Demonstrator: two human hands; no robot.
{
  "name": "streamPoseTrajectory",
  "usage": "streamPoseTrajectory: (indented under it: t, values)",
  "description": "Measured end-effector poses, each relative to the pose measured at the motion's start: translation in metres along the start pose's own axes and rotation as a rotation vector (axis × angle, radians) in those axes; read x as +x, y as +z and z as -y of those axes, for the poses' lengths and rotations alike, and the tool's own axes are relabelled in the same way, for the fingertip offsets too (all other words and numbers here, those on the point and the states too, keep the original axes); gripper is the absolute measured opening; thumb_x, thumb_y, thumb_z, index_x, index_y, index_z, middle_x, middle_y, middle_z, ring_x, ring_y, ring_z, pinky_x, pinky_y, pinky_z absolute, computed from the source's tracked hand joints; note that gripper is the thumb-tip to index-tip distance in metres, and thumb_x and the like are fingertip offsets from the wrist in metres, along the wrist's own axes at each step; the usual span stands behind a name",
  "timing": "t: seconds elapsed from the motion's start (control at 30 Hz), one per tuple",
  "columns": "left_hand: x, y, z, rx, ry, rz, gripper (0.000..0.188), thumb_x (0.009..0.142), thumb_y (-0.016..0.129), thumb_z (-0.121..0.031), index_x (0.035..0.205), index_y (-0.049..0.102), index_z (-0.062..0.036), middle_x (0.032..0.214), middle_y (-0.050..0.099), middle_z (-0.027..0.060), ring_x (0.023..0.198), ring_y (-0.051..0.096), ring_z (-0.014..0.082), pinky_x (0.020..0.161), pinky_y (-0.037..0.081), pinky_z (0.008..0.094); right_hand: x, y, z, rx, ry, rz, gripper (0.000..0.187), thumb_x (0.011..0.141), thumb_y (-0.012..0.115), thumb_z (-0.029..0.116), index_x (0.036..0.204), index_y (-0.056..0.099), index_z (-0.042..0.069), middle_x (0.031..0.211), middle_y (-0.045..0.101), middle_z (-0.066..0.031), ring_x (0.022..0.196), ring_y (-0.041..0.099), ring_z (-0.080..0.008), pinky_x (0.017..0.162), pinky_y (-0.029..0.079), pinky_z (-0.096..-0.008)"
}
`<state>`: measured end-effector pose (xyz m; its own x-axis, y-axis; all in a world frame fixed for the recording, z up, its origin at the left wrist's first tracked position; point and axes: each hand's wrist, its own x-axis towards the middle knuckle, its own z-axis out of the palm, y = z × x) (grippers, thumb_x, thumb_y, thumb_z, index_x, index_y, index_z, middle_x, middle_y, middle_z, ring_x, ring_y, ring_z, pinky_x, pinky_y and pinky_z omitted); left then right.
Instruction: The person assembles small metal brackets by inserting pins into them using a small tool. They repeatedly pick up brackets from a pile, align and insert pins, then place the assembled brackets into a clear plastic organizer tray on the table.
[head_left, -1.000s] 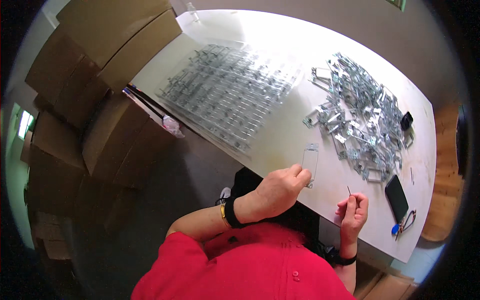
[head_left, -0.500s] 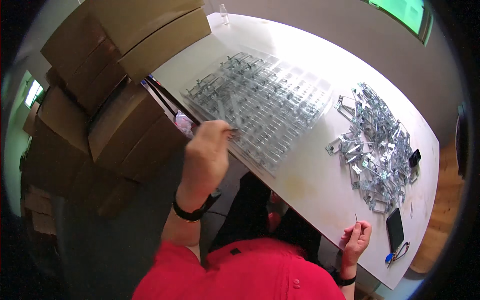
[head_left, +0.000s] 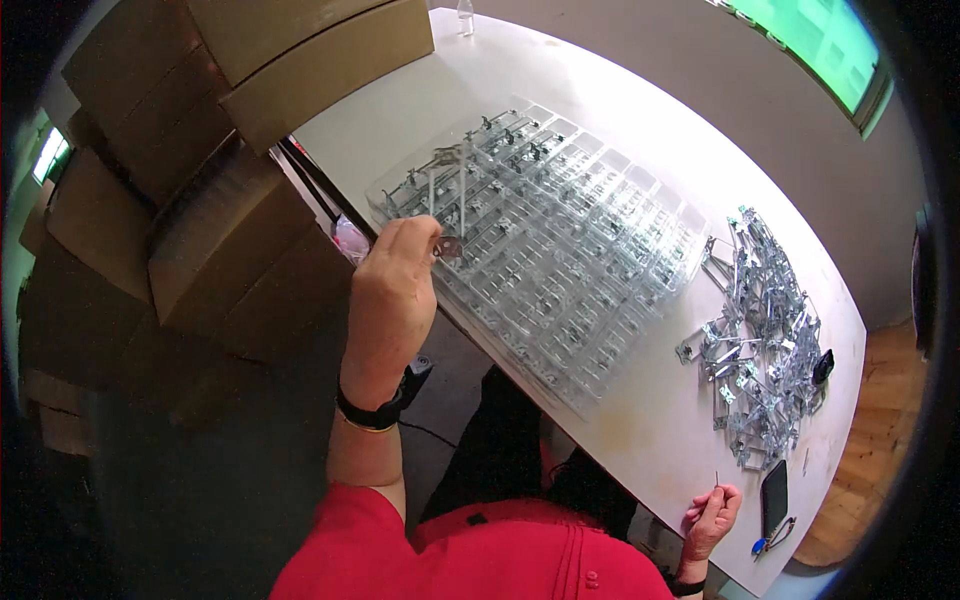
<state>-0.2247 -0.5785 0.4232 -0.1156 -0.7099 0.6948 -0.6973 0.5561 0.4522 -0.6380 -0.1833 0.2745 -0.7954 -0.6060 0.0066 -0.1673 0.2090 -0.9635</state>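
Right hand (head_left: pixel 712 518), at the near edge of the white table (head_left: pixel 620 440), pinches one thin pin (head_left: pixel 716 479), its lower end hidden in the fingertips. Left hand (head_left: pixel 388 290) grips one metal bracket (head_left: pixel 462 200) by its near end, above the left part of the clear plastic trays (head_left: pixel 583 395); whether it touches them is hard to tell. One dark phone (head_left: pixel 775 495) and one cord loop (head_left: pixel 773 540) lie beside the right hand. Rows of brackets fill the trays, too blurred and glaring to count. Farther right, a tangled bracket heap (head_left: pixel 765 340) also defies counting, one small black object (head_left: pixel 823 367) at its edge. One clear bottle (head_left: pixel 466 17) stands farthest, at the view's top edge.
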Motion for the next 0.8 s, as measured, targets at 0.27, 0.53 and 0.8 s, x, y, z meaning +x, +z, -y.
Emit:
streamPoseTrajectory:
  t: [0.27,0.53,0.8]
  values:
    - [0.023,-0.008,0.027,0.041,0.032,0.021,0.01,0.104,0.065,0.0,0.113,0.067,-0.0028,0.096,0.071,0.0155,0.085,0.074,0.029,0.077,0.058,0.038,-0.001,0.005,-0.003,0.003,0.0,-0.038,0.009,0.116,0.053,0.019,0.116,0.055,0.01,0.075,0.06,-0.0001,0.049,0.044,-0.0025,0.046,0.034,-0.0182]
    - [0.035,-0.001,0.033,0.057,0.072,0.06,0.009,0.104,0.064,-0.003,0.112,0.067,-0.0027,0.101,0.071,0.0185,0.091,0.073,0.0363,0.079,0.057,0.0409,-0.001,0.005,-0.004,0.071,0.009,-0.011,0.009,0.116,0.054,0.019,0.116,0.055,0.01,0.074,0.059,0.0004,0.049,0.043,-0.0028,0.045,0.033,-0.0187]
    - [0.047,0.029,0.03,0.012,0.231,0.334,0.012,0.099,0.059,0.002,0.107,0.068,-0.0013,0.099,0.071,0.0215,0.096,0.072,0.0417,0.08,0.057,0.0462,-0.001,0.005,-0.004,0.096,0.038,0.005,0.008,0.116,0.054,0.019,0.116,0.055,0.011,0.074,0.06,0.0004,0.05,0.045,-0.0032,0.045,0.034,-0.0191]
